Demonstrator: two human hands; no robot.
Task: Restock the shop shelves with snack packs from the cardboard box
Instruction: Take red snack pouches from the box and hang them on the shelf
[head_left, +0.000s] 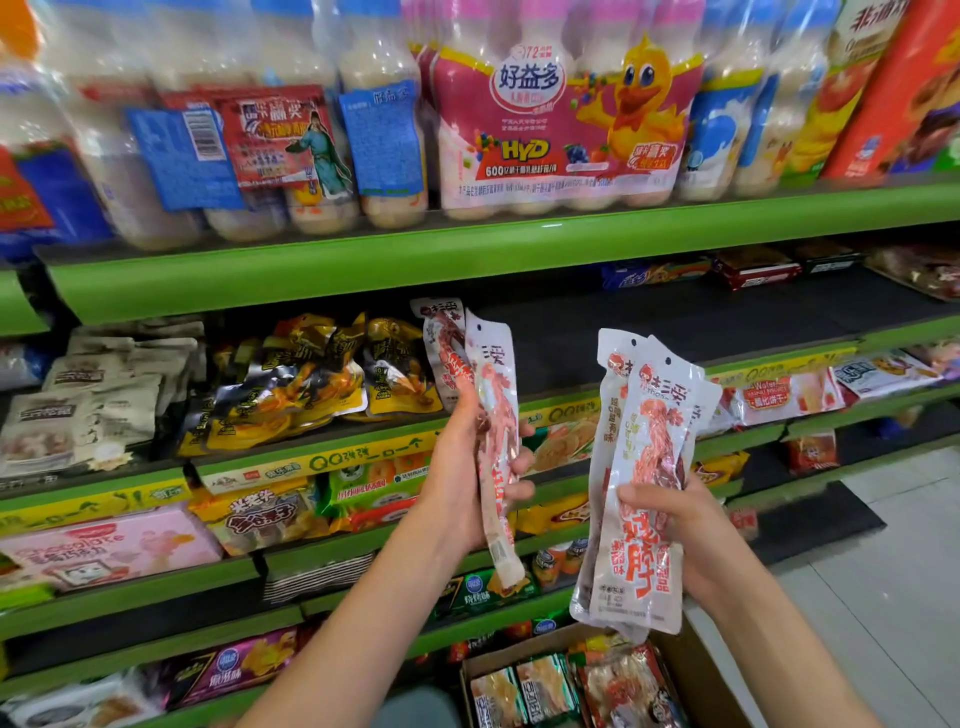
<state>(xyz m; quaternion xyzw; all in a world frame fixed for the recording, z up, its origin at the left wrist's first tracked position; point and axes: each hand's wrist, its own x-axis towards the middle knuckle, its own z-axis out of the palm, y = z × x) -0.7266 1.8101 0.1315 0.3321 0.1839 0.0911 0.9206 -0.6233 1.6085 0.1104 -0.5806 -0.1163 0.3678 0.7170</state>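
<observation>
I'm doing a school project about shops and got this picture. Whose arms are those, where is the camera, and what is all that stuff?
There is only one picture, and no machine. The camera sits on a person's head and looks forward and down, so you see that person's own two arms reaching out. The left hand holds long white-and-red snack packs, at least two. The right hand grips a small bunch of the same kind of packs. In front are green shop shelves. The top one carries bundles of pale drink bottles, one with a yellow cartoon duck. The shelf behind the hands has yellow and beige snack bags at the left and a bare dark stretch at the right. At the bottom stands an open cardboard box with more packs inside.
</observation>
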